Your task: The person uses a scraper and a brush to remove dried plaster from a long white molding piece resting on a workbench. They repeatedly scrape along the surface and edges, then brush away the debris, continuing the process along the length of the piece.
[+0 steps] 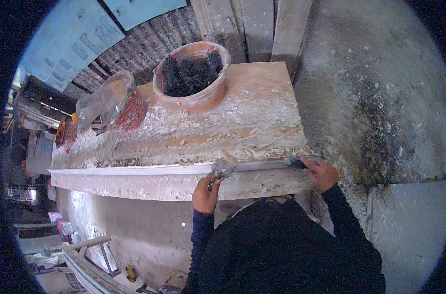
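My left hand (204,196) is closed round the handle of a plaster-caked brush (224,168), its pale tip pointing up over the bench edge. My right hand (323,175) grips a small dark flat tool (295,162) at the right end of a long white moulding strip (129,170). That tool appears to touch the strip; its exact kind is unclear. The strip runs along the front edge of a workbench (262,105) crusted with white plaster. The right fingertips are partly hidden behind the tool.
A clay-coloured basin (203,102) with dark fibrous stuff stands at the back of the bench. Left of it are a plaster-smeared red bucket (134,110) and a smaller reddish container (66,132). A stained wall (380,98) rises on the right. A wooden frame (85,264) lies lower left.
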Demonstrator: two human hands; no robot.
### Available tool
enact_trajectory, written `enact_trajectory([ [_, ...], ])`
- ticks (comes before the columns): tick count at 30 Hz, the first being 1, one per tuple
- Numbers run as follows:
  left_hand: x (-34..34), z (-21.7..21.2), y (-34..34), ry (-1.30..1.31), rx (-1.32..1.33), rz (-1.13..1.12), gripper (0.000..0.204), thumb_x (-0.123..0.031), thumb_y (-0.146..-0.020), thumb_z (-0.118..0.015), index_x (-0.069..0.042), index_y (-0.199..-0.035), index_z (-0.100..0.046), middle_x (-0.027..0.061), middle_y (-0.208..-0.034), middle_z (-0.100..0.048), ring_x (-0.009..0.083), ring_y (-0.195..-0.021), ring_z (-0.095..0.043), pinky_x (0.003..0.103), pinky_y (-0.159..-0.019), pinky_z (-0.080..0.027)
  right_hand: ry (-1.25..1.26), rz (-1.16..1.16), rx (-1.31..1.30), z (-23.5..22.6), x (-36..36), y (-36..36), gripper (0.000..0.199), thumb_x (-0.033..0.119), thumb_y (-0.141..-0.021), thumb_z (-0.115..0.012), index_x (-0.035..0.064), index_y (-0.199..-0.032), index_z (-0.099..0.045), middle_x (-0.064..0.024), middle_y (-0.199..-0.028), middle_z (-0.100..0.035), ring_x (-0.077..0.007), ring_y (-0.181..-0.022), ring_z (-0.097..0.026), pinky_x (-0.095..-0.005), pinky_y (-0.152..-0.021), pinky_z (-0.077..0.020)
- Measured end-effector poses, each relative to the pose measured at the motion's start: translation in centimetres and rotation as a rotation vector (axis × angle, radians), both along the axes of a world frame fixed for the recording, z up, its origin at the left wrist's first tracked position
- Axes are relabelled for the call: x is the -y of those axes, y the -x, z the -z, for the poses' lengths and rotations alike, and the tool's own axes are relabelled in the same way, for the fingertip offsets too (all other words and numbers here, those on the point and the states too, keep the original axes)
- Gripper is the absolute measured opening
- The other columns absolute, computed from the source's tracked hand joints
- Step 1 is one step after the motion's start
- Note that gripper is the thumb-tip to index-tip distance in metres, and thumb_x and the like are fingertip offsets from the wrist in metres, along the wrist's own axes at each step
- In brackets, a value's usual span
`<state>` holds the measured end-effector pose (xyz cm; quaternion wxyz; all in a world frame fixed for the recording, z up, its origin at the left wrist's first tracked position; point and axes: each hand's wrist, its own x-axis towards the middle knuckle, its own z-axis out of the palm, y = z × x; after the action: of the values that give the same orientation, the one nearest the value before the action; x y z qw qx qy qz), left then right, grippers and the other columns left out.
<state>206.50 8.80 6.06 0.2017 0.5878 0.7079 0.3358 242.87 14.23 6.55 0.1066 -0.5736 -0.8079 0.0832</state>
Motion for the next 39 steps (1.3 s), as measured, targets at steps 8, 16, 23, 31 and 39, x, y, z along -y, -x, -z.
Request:
enact_trajectory([
  [8,-1.4,1.9,-0.8,0.060,-0.045,0.036,0.037,-0.022,-0.081,-0.060,-0.005,-0.114,-0.056,0.0150,-0.086,-0.060,0.0276,-0.075,-0.061,0.033,-0.063,-0.048,0.179,0.182,-0.019,-1.0,0.8,-0.1,0.042,0.034,-0.080,-0.056,0.0342,-0.121,-0.050,-0.0092,-0.088,-0.060,-0.0314,-0.072,-0.059,-0.0425,-0.058,-0.0490],
  [16,-1.8,1.6,-2.0,0.116,0.036,0.139,0.042,-0.022,-0.083,-0.059,-0.006,-0.120,-0.051,0.0165,-0.094,-0.060,0.0287,-0.080,-0.061,0.034,-0.069,-0.049,0.170,0.221,-0.198,-0.3,0.6,2.3,0.041,0.032,-0.078,-0.060,0.0248,-0.118,-0.056,-0.0089,-0.078,-0.058,-0.0270,-0.071,-0.058,-0.0359,-0.063,-0.0469],
  [23,-5.8,1.2,-12.2,0.163,-0.062,0.664,0.052,-0.024,-0.088,-0.049,-0.027,-0.136,-0.029,0.0191,-0.102,-0.056,0.0367,-0.082,-0.059,0.044,-0.068,-0.048,0.140,0.556,-0.327,-0.5,2.7,-5.6,0.046,0.033,-0.082,-0.058,0.0204,-0.125,-0.049,-0.0158,-0.090,-0.061,-0.0315,-0.083,-0.058,-0.0384,-0.071,-0.0457],
  [31,-4.4,2.9,-8.0,0.158,-0.139,0.499,0.044,-0.021,-0.089,-0.043,-0.030,-0.132,-0.036,0.0163,-0.091,-0.057,0.0352,-0.079,-0.058,0.045,-0.065,-0.047,0.158,0.454,-0.308,1.1,2.9,-1.5,0.045,0.033,-0.081,-0.060,0.0240,-0.124,-0.050,-0.0152,-0.089,-0.061,-0.0297,-0.082,-0.058,-0.0374,-0.071,-0.0465],
  [39,3.4,-1.6,11.7,0.323,-0.473,-0.274,0.039,-0.019,-0.089,-0.048,-0.022,-0.128,-0.046,0.0158,-0.095,-0.061,0.0320,-0.080,-0.060,0.040,-0.069,-0.047,0.245,0.031,-0.180,-0.1,0.0,2.5,0.042,0.039,-0.083,-0.054,0.0300,-0.123,-0.050,-0.0132,-0.085,-0.060,-0.0320,-0.076,-0.058,-0.0416,-0.066,-0.0483],
])
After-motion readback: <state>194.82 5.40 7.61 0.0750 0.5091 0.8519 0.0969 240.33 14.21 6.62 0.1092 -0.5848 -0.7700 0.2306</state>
